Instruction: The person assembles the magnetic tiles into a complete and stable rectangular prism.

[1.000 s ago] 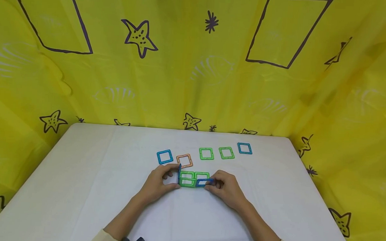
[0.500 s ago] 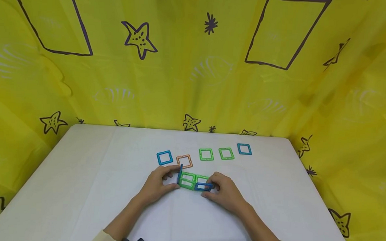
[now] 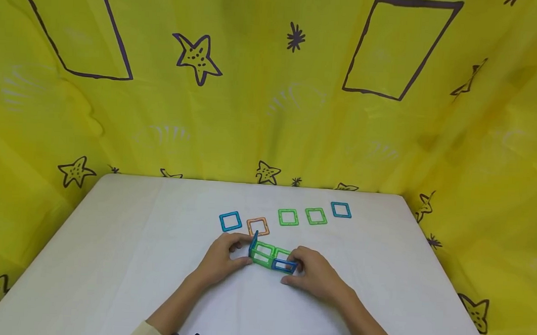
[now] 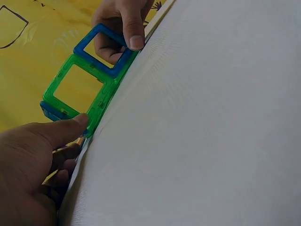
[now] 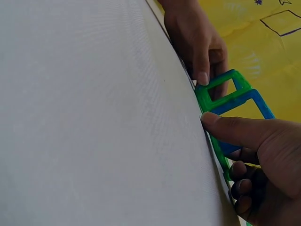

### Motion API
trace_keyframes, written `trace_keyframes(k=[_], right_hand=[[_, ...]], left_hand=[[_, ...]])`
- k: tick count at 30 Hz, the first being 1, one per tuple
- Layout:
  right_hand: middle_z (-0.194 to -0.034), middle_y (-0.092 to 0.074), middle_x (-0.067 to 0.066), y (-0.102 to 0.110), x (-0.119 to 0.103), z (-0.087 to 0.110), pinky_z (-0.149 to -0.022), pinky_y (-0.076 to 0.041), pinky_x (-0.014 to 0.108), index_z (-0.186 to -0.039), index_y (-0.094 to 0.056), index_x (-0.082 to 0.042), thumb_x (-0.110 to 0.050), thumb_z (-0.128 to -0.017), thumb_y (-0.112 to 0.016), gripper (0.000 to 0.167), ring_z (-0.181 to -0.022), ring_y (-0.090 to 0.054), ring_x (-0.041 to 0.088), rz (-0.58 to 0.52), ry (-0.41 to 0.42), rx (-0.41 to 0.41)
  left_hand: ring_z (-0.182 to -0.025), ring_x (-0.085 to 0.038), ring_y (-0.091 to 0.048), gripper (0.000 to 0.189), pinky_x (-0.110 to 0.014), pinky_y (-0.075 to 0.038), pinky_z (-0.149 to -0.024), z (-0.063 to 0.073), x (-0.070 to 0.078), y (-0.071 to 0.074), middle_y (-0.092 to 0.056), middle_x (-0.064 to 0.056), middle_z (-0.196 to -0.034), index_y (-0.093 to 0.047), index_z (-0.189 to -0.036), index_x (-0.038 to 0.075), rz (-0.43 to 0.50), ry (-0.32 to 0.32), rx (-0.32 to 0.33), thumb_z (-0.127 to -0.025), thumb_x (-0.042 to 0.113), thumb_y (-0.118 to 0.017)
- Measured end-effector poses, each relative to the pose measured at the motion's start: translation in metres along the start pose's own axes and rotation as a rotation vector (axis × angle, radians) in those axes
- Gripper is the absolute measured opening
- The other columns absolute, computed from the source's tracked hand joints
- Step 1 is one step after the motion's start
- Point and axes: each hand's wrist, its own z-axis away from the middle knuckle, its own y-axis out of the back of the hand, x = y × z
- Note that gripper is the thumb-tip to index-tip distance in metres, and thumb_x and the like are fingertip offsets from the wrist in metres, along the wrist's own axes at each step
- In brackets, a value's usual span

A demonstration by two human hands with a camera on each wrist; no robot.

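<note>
Small square frame magnetic tiles are joined in a low assembly on the table. Along its front stand a green magnetic tile point(image 4: 59, 76) and a blue magnetic tile point(image 4: 112, 71), side by side. Another blue magnetic tile point(image 3: 252, 246) stands upright at the left end. My left hand point(image 3: 220, 256) holds that left end, its thumb on the green tile's lower corner and its other fingers behind. At the right end, my right hand point(image 3: 315, 273) pinches the front blue tile, thumb in front. Its curled fingers hide part of the far green tiles.
Behind the assembly lie loose flat tiles: a blue one point(image 3: 222, 223), an orange one point(image 3: 256, 219), two green ones point(image 3: 288, 224) point(image 3: 314, 209) and another blue one point(image 3: 342, 216). A yellow patterned curtain point(image 3: 235, 110) surrounds the white table point(image 3: 157, 197).
The assembly's right end has swung toward me with my right hand, so the whole piece now sits at a slant. My left hand has stayed at the left end.
</note>
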Motion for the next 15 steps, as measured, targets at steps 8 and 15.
trace_keyframes(k=[8, 15], right_hand=[[-0.079, -0.053, -0.009, 0.000, -0.007, 0.005, -0.062, -0.040, 0.028, -0.095, -0.067, -0.021, -0.036, -0.081, -0.092, 0.033, -0.072, -0.049, 0.010, 0.020, 0.000, -0.028], [-0.072, -0.050, -0.010, -0.001, -0.013, 0.009, -0.060, -0.039, 0.027, -0.093, -0.066, -0.022, -0.037, -0.079, -0.093, 0.034, -0.067, -0.046, 0.005, 0.046, 0.018, -0.052]], left_hand=[[-0.100, -0.015, -0.056, 0.041, -0.035, -0.052, -0.089, -0.001, 0.003, 0.000, -0.064, 0.006, -0.111, -0.074, -0.122, 0.016, 0.019, -0.019, 0.016, -0.084, 0.015, -0.090], [-0.096, -0.016, -0.059, 0.032, -0.035, -0.053, -0.087, -0.001, 0.005, -0.002, -0.066, 0.006, -0.103, -0.074, -0.112, 0.012, 0.016, -0.033, 0.037, -0.084, 0.014, -0.090]])
